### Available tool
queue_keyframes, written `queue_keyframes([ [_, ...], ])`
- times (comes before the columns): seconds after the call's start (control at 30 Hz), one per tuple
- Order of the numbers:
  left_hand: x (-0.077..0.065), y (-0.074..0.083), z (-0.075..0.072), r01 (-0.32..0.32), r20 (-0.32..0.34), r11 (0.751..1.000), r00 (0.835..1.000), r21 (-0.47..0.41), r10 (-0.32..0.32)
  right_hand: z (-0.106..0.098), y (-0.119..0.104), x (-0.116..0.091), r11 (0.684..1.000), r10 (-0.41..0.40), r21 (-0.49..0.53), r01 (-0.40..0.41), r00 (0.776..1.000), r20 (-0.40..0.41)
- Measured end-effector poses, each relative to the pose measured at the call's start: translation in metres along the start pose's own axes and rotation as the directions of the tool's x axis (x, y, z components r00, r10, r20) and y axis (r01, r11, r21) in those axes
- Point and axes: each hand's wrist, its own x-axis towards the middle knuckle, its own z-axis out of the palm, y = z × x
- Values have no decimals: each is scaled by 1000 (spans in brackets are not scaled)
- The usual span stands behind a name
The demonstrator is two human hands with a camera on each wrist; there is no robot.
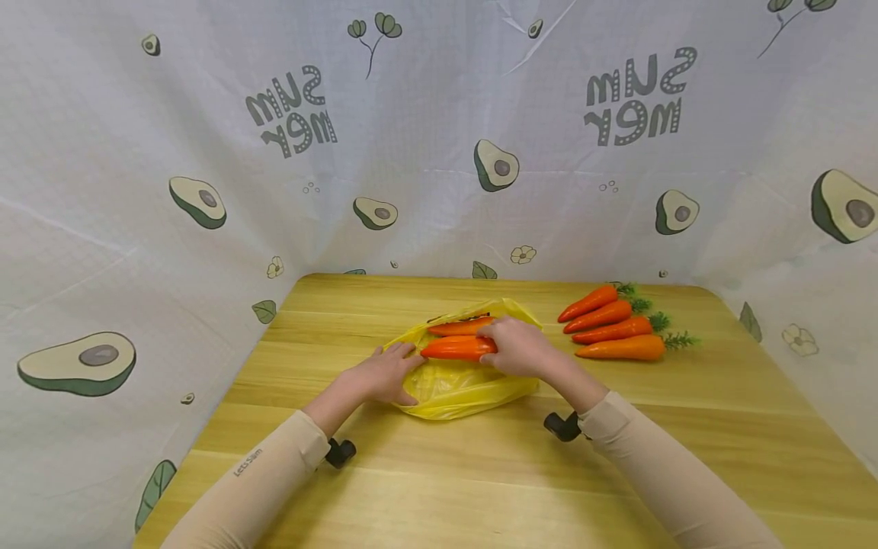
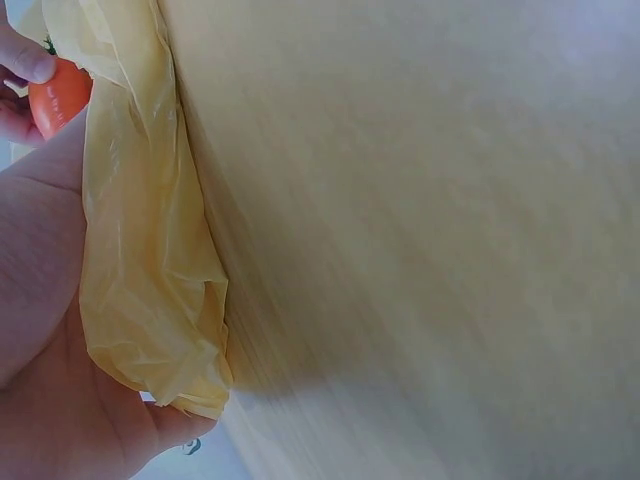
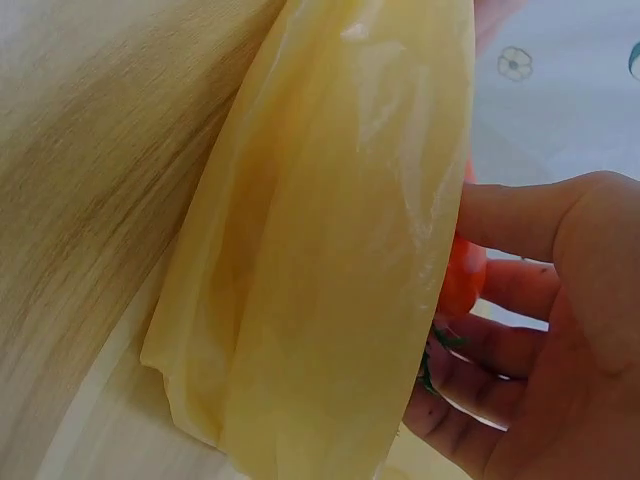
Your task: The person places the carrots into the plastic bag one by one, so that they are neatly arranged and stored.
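Observation:
A yellow plastic bag (image 1: pixel 473 393) lies on the table with its mouth spread open. My right hand (image 1: pixel 517 347) grips an orange-red toy carrot (image 1: pixel 453 348) by its thick end, over the bag's mouth. In the right wrist view, the thumb and fingers close around the carrot (image 3: pixel 463 278), with bits of green top below and the bag wall hiding the rest. Behind it, another carrot (image 1: pixel 456 328) lies in the bag. My left hand (image 1: pixel 384 375) rests at the bag's left rim, fingers and thumb spread against the plastic.
Several toy carrots (image 1: pixel 620 348) with green tops lie in a slanted row at the right back of the wooden table (image 1: pixel 446 473). A white curtain (image 1: pixel 439 91) printed with avocados hangs behind and along the sides. Black mounts (image 1: pixel 562 425) sit under both wrists.

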Motion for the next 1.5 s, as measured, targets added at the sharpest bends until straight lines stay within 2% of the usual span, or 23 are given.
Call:
queue_keyframes([
  [0.4, -2, 1, 0, -11, -3, 1000, 1000, -21, 11, 1, 3, -4, 996, -7, -86, 6, 1000, -1],
  [0.87, -2, 1, 0, -7, 5, 999, 1000, -34, 7, -14, 6, 3, 993, -18, -113, 32, 992, 123],
  [1.17, -1, 0, 0, -18, -8, 999, 1000, -41, 17, -18, 4, 4, 988, -44, -141, 57, 995, 91],
  [1.33, -2, 0, 0, -15, -7, 999, 1000, -44, 14, -10, 6, 3, 992, -45, -115, 51, 997, 56],
  [1.5, -3, 1, 0, -10, -4, 999, 1000, -41, 10, -4, 7, 0, 994, -21, -102, 28, 998, 66],
])
